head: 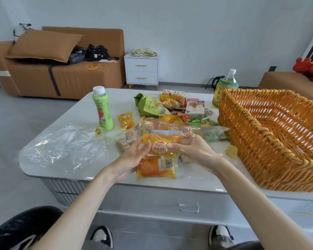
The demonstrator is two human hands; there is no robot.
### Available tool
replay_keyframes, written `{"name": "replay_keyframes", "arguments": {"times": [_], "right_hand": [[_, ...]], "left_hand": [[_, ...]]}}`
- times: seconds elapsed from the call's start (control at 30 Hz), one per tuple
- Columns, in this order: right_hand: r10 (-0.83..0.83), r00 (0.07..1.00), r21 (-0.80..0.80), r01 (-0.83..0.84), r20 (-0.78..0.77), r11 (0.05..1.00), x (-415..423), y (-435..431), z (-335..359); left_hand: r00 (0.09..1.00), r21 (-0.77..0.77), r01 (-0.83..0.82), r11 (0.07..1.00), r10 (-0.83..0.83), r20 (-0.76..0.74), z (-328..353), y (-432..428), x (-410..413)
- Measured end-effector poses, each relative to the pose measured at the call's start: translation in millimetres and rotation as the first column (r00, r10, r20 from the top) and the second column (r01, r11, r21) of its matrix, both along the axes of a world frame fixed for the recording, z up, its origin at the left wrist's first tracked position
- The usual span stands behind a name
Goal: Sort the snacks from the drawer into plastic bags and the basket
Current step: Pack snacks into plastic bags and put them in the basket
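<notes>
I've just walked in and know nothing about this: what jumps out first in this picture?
The big orange wicker basket on the right of the table catches the eye first. In the middle, the person's left grip and right grip hold a yellow bread packet against a clear plastic bag. A colourful heap of snacks lies behind, and a green bottle stands to the left.

Clear film lies over the right hand [193,149] and blurs its fingers [186,141], so their grip cannot be told. The left hand [128,159] hides the orange bread packet's [160,147] end under its fingers [143,147]. Just beyond those fingers, plastic smears a brown packet [125,141]. Right of the fingers, the basket [260,141] runs out of view.
</notes>
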State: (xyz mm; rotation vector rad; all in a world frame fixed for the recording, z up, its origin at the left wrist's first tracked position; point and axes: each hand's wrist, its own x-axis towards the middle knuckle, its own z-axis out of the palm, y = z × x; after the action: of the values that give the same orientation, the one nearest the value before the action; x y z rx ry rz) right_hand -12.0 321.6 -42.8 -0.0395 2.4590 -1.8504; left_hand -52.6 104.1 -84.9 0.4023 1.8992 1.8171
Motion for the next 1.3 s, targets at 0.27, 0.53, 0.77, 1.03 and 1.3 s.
{"name": "replay_keyframes", "arguments": {"times": [0.27,0.53,0.77,1.03,1.3], "right_hand": [[0.049,0.998,0.043,-0.048,-0.039,0.998,-9.2,-14.0,-11.0],[0.202,0.979,-0.078,-0.199,0.031,0.977,-9.5,-10.8,-15.8],[0.217,0.974,0.166,-0.224,0.059,0.96,-11.4,-8.6,-21.9],[0.129,0.991,0.108,-0.131,0.018,0.986,-20.5,-3.7,-16.1],[0.033,0.985,0.122,-0.054,0.168,0.991,-25.8,-21.7,-27.6]], "left_hand": [[0.971,0.111,-0.182,0.977,0.162,0.174,-1.8,5.5,-3.1],[0.953,0.21,-0.231,0.95,0.178,0.244,4.6,14.0,-1.9],[0.912,0.241,-0.393,0.887,0.341,0.229,10.3,18.4,-2.9],[0.779,0.103,-0.626,0.773,0.615,0.124,3.2,6.6,-14.7],[0.54,-0.102,-0.825,0.557,0.828,0.153,-19.0,-38.9,-30.9]]}}
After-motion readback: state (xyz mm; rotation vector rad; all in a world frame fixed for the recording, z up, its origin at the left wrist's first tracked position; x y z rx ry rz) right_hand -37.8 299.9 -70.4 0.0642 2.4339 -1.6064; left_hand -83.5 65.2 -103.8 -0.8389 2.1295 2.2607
